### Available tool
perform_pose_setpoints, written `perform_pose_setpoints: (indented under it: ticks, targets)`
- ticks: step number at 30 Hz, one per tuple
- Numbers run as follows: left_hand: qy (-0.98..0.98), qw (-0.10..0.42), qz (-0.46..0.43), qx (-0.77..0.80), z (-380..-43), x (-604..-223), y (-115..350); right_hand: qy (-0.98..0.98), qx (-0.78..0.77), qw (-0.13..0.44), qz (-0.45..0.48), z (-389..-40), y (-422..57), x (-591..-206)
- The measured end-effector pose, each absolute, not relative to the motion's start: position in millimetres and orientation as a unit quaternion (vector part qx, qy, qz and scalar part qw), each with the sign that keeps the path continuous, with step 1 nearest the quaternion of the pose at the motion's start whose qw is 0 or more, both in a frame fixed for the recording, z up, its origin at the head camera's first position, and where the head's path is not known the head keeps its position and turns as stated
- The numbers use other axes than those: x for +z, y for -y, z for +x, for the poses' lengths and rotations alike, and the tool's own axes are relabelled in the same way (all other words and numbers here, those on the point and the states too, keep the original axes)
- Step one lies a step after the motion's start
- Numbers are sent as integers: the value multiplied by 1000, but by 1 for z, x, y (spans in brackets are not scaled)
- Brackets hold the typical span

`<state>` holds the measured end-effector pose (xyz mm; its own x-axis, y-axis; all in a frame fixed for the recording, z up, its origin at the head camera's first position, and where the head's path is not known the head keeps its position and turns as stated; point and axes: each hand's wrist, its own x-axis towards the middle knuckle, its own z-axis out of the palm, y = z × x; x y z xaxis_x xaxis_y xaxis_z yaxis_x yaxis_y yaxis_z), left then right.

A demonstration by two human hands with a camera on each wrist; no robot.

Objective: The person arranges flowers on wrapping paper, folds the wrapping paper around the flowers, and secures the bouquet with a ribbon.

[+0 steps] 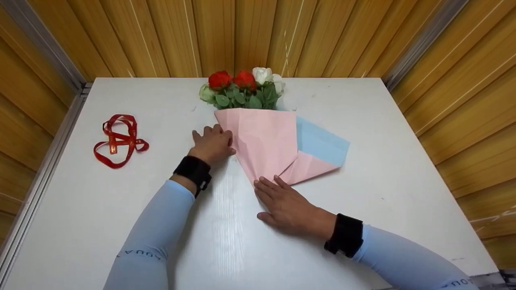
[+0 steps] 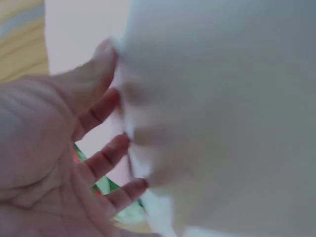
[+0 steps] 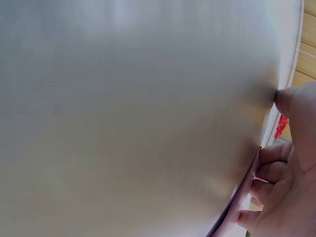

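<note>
A bouquet with red roses (image 1: 244, 80), white roses (image 1: 262, 75) and a pale green bloom (image 1: 207, 94) lies on the table, its stems hidden in pink wrapping paper (image 1: 268, 137). The paper's light blue inner side (image 1: 322, 143) shows at the right, above a folded pink flap. Beside the paper's left edge, my left hand (image 1: 213, 146) rests with fingers spread and loosely bent; the left wrist view shows its fingertips at the table surface. My right hand (image 1: 288, 207) lies flat, fingers extended, pressing the wrapper's narrow lower end. In the right wrist view its fingertips touch the pink edge.
A loosely looped red ribbon (image 1: 113, 148) lies on the left of the white table (image 1: 403, 225). Wood-patterned panels (image 1: 254, 36) stand behind the table and along both sides, with grey metal posts at the corners.
</note>
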<state>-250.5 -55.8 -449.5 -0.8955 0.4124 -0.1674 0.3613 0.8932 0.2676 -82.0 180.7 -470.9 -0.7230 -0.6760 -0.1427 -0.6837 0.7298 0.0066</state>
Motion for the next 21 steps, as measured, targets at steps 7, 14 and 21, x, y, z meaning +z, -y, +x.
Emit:
perform_pose_setpoints:
  ticks: [7, 14, 21]
  targets:
    - [-975, 36, 203, 87, -233, -454, 60, -929, 8, 57, -366, -81, -180, -471]
    - [-955, 89, 268, 87, -181, -433, 39, -929, -67, 51, -361, -85, -180, -471]
    - [-904, 131, 393, 105, -139, -431, 17, -919, -259, 27, -297, -103, -185, -470]
